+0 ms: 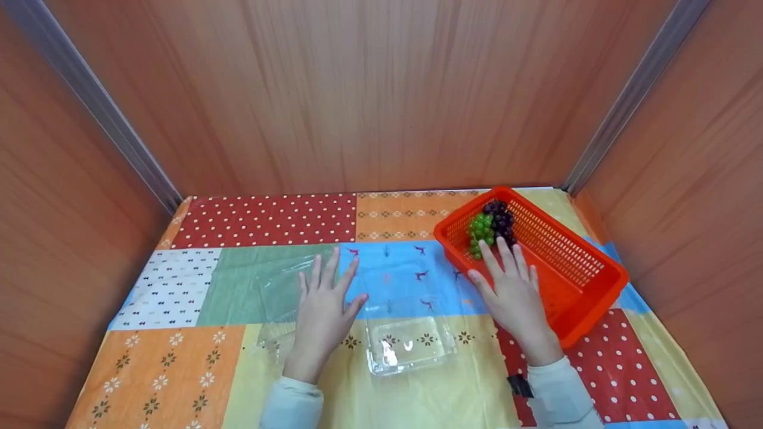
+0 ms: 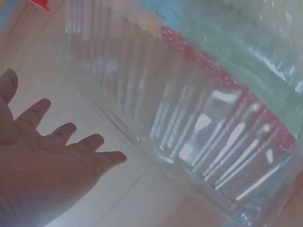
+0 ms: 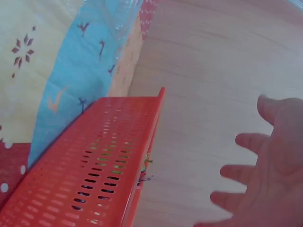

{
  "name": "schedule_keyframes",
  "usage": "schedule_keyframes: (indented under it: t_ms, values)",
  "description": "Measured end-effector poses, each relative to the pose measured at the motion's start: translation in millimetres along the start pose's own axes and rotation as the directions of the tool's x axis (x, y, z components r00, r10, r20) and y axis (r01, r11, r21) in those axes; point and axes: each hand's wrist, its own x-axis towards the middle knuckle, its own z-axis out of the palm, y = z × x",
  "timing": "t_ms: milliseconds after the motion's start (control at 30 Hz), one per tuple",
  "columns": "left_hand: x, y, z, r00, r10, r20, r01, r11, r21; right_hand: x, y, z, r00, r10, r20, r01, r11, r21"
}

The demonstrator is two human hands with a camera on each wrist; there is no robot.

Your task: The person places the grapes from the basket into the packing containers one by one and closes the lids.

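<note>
My left hand [image 1: 323, 316] is held with its fingers spread and straight, above a clear plastic clamshell box [image 1: 408, 348] that stands opened on the cloth. In the left wrist view the box's ribbed wall [image 2: 203, 137] is apart from the fingers. My right hand [image 1: 514, 298] also has its fingers spread, over the near side of an orange-red plastic basket [image 1: 587, 256], holding nothing. Green grapes [image 1: 480, 229] and dark purple grapes [image 1: 503, 221] lie side by side at the basket's far left end. The right wrist view shows a gap between hand and basket.
A patchwork-patterned cloth [image 1: 268, 220] covers the table. Wood-grain panels rise at the back [image 1: 381, 95], left [image 1: 65, 196] and right [image 1: 685, 196], with grey metal posts in the corners. A small black patch [image 1: 520, 386] sits by the right sleeve.
</note>
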Motion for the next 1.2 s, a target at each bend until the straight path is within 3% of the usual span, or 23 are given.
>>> schedule_keyframes:
  t_ms: [233,300,467,533,633,700,767,867,967,1100,1200]
  values:
    - [-33.0,12.3,16.0,0.997,-0.077,0.003,0.077,0.989,-0.127,9.4,12.3,-7.9,0.997,0.028,0.071,-0.042,0.98,0.193]
    - [-40.8,15.4,19.7,0.996,-0.078,-0.037,0.073,0.989,-0.131,13.7,15.4,-12.6,0.998,0.027,0.05,-0.038,0.973,0.228]
    - [-56.5,22.0,28.3,0.982,-0.016,-0.186,-0.006,0.993,-0.115,22.9,22.3,-27.2,1.0,-0.008,-0.029,0.017,0.949,0.316]
    - [-61.5,23.6,31.4,0.98,0.008,-0.199,-0.032,0.993,-0.117,26.8,23.7,-31.9,0.999,-0.012,-0.05,0.03,0.929,0.369]
    - [-66.5,24.2,36.6,0.989,0.013,-0.147,-0.031,0.992,-0.119,33.1,25.4,-36.3,0.998,0.033,-0.054,-0.004,0.881,0.473]
    - [-69.0,24.4,39.7,0.997,-0.015,-0.071,0.006,0.992,-0.123,37.2,26.0,-38.9,0.995,0.095,-0.001,-0.076,0.803,0.592]
    - [-70.2,24.4,43.1,0.998,-0.058,0.028,0.06,0.993,-0.102,42.4,28.2,-41.5,0.985,0.157,0.072,-0.161,0.684,0.712]
    - [-72.2,24.3,48.0,0.979,-0.127,0.16,0.14,0.987,-0.076,52.0,33.3,-45.3,0.955,0.207,0.214,-0.288,0.462,0.839]
    - [-73.5,22.4,52.3,0.957,-0.18,0.228,0.202,0.976,-0.077,64.0,42.4,-48.7,0.924,0.211,0.318,-0.371,0.304,0.877]
    - [-75.5,19.8,55.5,0.939,-0.236,0.251,0.27,0.957,-0.106,81.5,59.0,-53.0,0.884,0.2,0.423,-0.453,0.139,0.881]
    - [-78.1,19.4,58.3,0.921,-0.261,0.291,0.314,0.937,-0.154,94.8,71.8,-55.1,0.855,0.214,0.472,-0.492,0.052,0.869]
